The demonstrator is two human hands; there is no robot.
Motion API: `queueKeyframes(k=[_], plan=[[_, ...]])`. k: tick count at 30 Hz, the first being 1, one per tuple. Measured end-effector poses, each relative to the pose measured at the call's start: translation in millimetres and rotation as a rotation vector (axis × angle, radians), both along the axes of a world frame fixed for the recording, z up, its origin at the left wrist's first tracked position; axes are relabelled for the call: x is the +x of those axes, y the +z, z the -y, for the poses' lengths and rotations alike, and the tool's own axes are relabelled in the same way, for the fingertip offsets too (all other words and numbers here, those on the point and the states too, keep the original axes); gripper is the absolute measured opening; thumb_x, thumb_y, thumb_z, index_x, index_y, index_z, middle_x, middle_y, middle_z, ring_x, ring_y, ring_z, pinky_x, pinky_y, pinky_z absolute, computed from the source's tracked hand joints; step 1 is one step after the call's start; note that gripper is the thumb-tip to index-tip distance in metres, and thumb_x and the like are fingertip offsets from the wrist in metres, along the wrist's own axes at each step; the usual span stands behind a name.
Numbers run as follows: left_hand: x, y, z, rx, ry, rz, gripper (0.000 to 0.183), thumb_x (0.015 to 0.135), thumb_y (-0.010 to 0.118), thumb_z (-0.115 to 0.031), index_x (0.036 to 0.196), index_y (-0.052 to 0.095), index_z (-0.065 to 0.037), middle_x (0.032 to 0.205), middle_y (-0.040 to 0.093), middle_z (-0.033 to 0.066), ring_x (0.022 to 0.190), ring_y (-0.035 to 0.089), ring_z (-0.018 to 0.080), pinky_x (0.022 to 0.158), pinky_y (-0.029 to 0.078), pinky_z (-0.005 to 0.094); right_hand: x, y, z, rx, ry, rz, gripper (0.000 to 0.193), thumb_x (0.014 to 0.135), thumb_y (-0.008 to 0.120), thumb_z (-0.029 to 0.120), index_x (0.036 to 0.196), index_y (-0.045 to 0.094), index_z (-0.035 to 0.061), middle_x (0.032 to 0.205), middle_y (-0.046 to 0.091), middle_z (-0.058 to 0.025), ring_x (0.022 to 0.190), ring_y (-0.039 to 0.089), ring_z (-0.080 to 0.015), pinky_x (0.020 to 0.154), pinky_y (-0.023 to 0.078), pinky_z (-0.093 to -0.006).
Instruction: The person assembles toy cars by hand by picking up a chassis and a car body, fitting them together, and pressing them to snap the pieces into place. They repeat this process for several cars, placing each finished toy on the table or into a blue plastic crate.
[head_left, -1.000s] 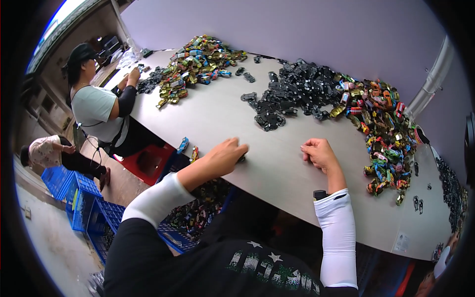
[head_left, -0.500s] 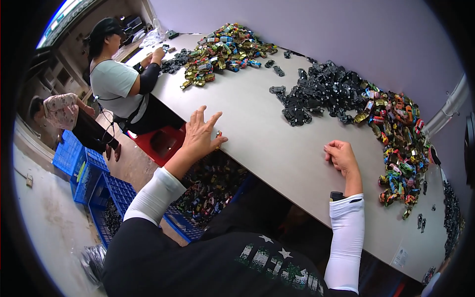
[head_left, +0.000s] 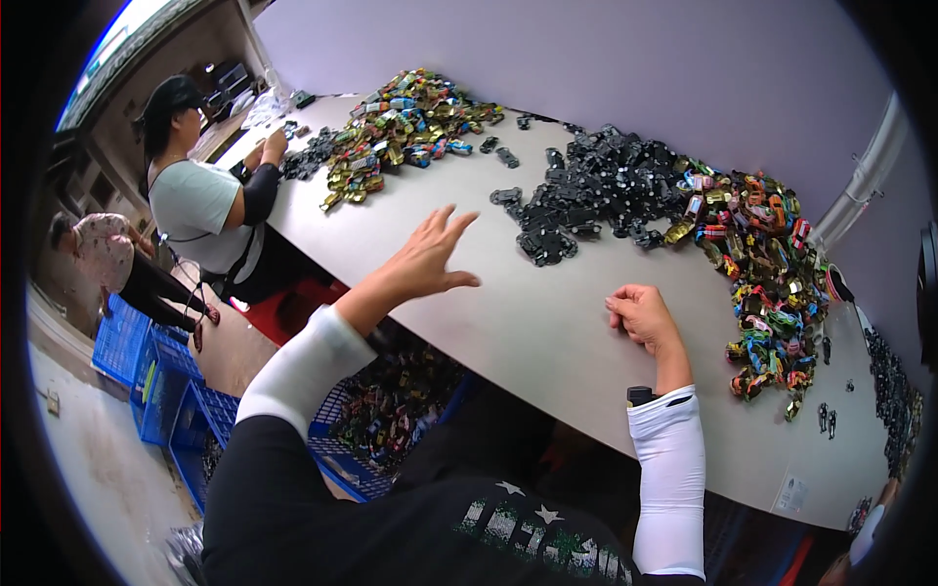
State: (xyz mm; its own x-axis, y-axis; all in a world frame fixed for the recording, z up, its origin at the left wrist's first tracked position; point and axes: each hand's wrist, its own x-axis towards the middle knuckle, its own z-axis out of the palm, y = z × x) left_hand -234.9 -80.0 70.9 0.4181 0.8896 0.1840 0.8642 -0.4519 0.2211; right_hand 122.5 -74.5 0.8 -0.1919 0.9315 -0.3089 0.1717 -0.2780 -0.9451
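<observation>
My left hand hovers over the grey table with its fingers spread and nothing in it, stretched toward a heap of small black parts. Nearer the table's front edge my right hand rests as a loose fist; whether it holds anything is hidden. To the right of the black heap lies a long pile of small colourful toy cars. Both my forearms wear white sleeves.
A second pile of colourful toy cars lies at the far left end, where another person works. A blue crate of toy cars stands under the table, more blue crates on the floor. A third person bends at the left.
My left hand has lifted off the table's front edge and moved forward toward the black parts, fingers spreading. My right hand has stayed in a fist. The view has shifted.
</observation>
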Motion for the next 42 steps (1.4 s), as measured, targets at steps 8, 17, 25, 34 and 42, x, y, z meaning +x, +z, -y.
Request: queueKeyframes(k=[8,17,25,34,42], plan=[[56.6,-68.5,-135.8,-0.245,-0.009,-0.045,0.137,0.049,0.083,-0.065,0.152,0.005,-0.021,0.150,0.006,0.0363,0.135,0.009,0.0604,0.105,0.018,0.0702,1.6,-2.0,1.0,-0.018,0.009,0.018,0.011,0.087,0.065,0.013,0.086,0.064,0.0019,0.060,0.061,-0.0028,0.039,0.040,-0.0042,0.033,0.024,-0.0215],[144.7,-90.8,-166.5,-0.083,0.019,0.118,0.114,0.058,0.074,-0.071,0.150,0.022,-0.028,0.151,0.005,0.0338,0.137,0.005,0.0575,0.106,0.015,0.0681,1.2,0.1,-0.4,-0.003,0.015,0.004,0.012,0.086,0.064,0.013,0.084,0.064,0.0007,0.059,0.061,-0.0034,0.040,0.042,-0.0051,0.035,0.026,-0.0230],[251.9,-39.2,-152.2,0.274,-0.376,0.317,0.072,0.066,0.065,-0.011,0.135,0.046,-0.019,0.150,0.017,0.0287,0.138,0.015,0.0515,0.111,0.019,0.0577,6.6,0.4,-2.6,-0.070,0.019,-0.053,0.013,0.087,0.064,0.014,0.090,0.063,0.0008,0.065,0.063,-0.0060,0.040,0.042,-0.0052,0.034,0.025,-0.0212],[352.5,-52.7,-167.3,0.065,-0.365,0.108,0.078,0.074,0.071,-0.044,0.143,0.036,-0.032,0.154,0.007,0.0254,0.138,0.013,0.0536,0.104,0.026,0.0674,16.9,0.9,-1.7,-0.075,-0.066,-0.175,0.019,0.083,0.048,-0.001,0.095,0.062,-0.0052,0.067,0.063,-0.0121,0.037,0.038,-0.0089,0.033,0.026,-0.0263],[346.6,-80.2,-195.5,0.003,-0.483,0.100,0.066,0.075,0.071,-0.043,0.134,0.050,-0.024,0.144,0.029,0.0214,0.120,0.049,0.0419,0.100,0.041,0.0512,36.1,-18.9,-19.8,0.208,-0.385,0.125,0.015,0.081,0.051,-0.002,0.086,0.064,-0.0064,0.063,0.063,-0.0109,0.047,0.054,-0.0149,0.042,0.043,-0.0303]])
